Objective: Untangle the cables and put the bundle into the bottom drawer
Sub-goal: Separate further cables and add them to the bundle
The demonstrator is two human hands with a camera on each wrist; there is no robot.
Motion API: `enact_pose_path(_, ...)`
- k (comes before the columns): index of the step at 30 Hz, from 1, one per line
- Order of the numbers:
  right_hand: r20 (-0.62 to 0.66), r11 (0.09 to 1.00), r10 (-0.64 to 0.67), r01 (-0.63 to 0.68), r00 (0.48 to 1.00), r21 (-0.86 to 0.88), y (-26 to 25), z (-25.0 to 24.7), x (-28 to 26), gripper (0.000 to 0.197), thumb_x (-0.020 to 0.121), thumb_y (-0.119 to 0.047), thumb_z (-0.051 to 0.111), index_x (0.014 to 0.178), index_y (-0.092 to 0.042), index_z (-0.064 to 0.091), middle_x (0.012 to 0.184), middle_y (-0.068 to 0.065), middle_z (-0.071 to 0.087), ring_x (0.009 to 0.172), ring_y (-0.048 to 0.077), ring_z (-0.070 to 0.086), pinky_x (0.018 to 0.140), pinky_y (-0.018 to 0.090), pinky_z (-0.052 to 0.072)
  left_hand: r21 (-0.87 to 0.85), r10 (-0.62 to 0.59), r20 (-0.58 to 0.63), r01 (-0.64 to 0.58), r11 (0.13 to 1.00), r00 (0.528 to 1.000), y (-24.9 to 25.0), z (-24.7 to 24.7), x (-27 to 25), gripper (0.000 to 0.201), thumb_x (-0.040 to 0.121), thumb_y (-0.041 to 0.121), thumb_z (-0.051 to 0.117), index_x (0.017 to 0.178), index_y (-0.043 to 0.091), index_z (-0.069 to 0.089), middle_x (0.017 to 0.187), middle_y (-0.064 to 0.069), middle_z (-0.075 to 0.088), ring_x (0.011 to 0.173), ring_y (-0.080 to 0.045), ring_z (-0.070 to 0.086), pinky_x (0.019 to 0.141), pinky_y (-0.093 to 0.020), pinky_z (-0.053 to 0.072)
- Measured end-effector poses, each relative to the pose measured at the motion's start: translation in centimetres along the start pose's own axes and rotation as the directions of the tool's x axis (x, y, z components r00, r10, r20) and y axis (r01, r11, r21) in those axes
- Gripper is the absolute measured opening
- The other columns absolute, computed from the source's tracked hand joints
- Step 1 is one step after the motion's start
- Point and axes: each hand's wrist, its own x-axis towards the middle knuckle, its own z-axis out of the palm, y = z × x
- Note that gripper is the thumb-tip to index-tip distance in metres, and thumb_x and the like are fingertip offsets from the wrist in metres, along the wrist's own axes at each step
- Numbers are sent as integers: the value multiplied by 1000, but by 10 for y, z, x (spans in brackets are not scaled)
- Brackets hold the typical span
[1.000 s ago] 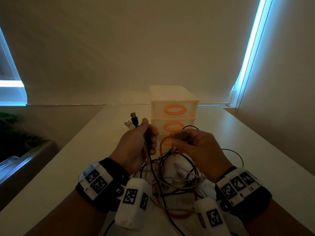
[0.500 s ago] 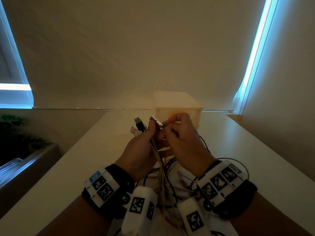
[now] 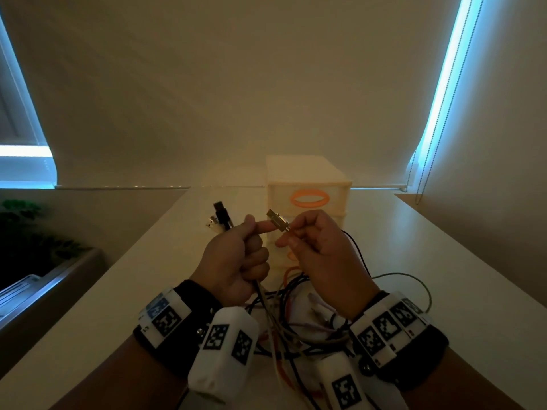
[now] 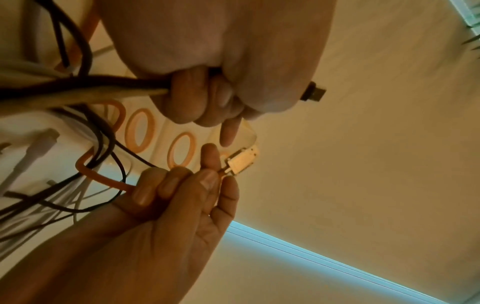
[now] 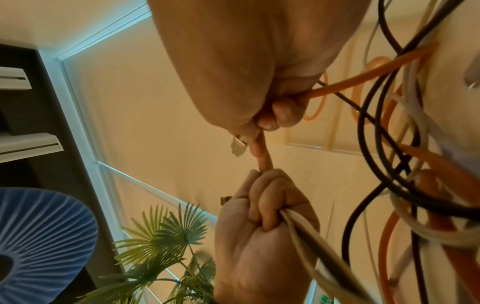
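My left hand (image 3: pixel 248 241) grips a bunch of black and pale cables (image 4: pixel 78 88), and a black plug (image 3: pixel 221 215) and a white plug stick out above its fist. Its index finger (image 3: pixel 265 227) stretches out to the metal plug (image 3: pixel 276 221) of the orange cable (image 5: pixel 363 80). My right hand (image 3: pixel 291 232) pinches that orange cable just behind the plug. The rest of the cable tangle (image 3: pixel 296 315) lies on the table under both wrists. Behind the hands stands the pale drawer unit (image 3: pixel 307 179) with orange handles. My hands hide most of its bottom drawer.
The white table (image 3: pixel 444 276) runs away from me, with its left edge near a dark ledge and a plant (image 3: pixel 26 226). A blind with a bead cord (image 3: pixel 423 173) hangs at the back right. A blue fan (image 5: pixel 39 236) shows in the right wrist view.
My right hand rose from the tangle with the orange cable's plug end and brought it up to the left hand. My left index finger has stretched out to the plug.
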Motion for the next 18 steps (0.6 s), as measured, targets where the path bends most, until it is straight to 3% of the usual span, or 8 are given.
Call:
enact_pose_path(3,19,997,54,-55,998,51,-2,2,-1,13,94,-7,61,102,-13,53,91,3,77,58,16,58,59,34,50,56,69,-47,-66,996,997,-5,1,-1,49,108,41,39,102,0,64,52,3,24,40,-11,26,40,-21,20)
enact_pose_path(5,9,994,89,-89,996,61,-3,4,0,11,93,-6,62,100,-12,56,87,6,76,55,13,59,53,27,49,142,117,-46,-110,984,992,-8,5,-4,54,107,45,38,101,-1,66,55,-3,37,46,-18,42,46,-28,33)
enact_pose_path(8,-65,994,103,-99,993,55,-4,3,4,9,92,-8,65,99,-11,61,76,7,74,52,15,62,49,28,52,199,112,50,-119,973,993,-10,7,-3,58,106,48,38,117,0,69,82,-18,63,74,-27,66,66,-40,55)
enact_pose_path(10,-77,993,109,-104,991,62,-5,2,7,7,93,-8,63,100,-10,61,73,8,72,52,18,63,48,29,52,225,85,128,-113,968,988,-12,6,-4,56,105,45,44,127,-3,63,99,-20,63,86,-28,64,76,-42,56)
enact_pose_path(13,-19,996,87,-87,996,36,-8,10,5,7,95,-13,62,100,-11,58,72,10,71,53,24,65,49,32,54,192,36,178,-70,979,983,-16,9,-9,53,97,37,52,130,-4,59,109,-24,61,93,-36,59,90,-57,52)
enact_pose_path(14,-1,997,73,-73,997,31,-8,13,3,9,95,-14,62,100,-11,55,78,9,72,55,23,66,49,33,54,183,29,184,-63,981,983,-15,10,-11,49,98,38,50,128,0,63,112,-24,62,93,-38,58,89,-55,51)
enact_pose_path(16,44,996,77,-79,996,43,-4,18,-2,13,96,-15,61,99,-10,50,94,0,73,58,19,66,51,33,54,156,38,172,-65,986,984,-9,11,-14,48,105,40,40,111,5,72,104,-21,67,81,-36,60,75,-44,49)
enact_pose_path(18,116,991,123,-117,986,-63,-1,13,-6,11,97,-22,58,96,-14,52,78,-6,70,57,14,63,55,36,56,41,71,132,-77,996,989,-2,7,-10,52,108,39,33,94,4,68,109,-18,73,99,-34,70,82,-43,53)
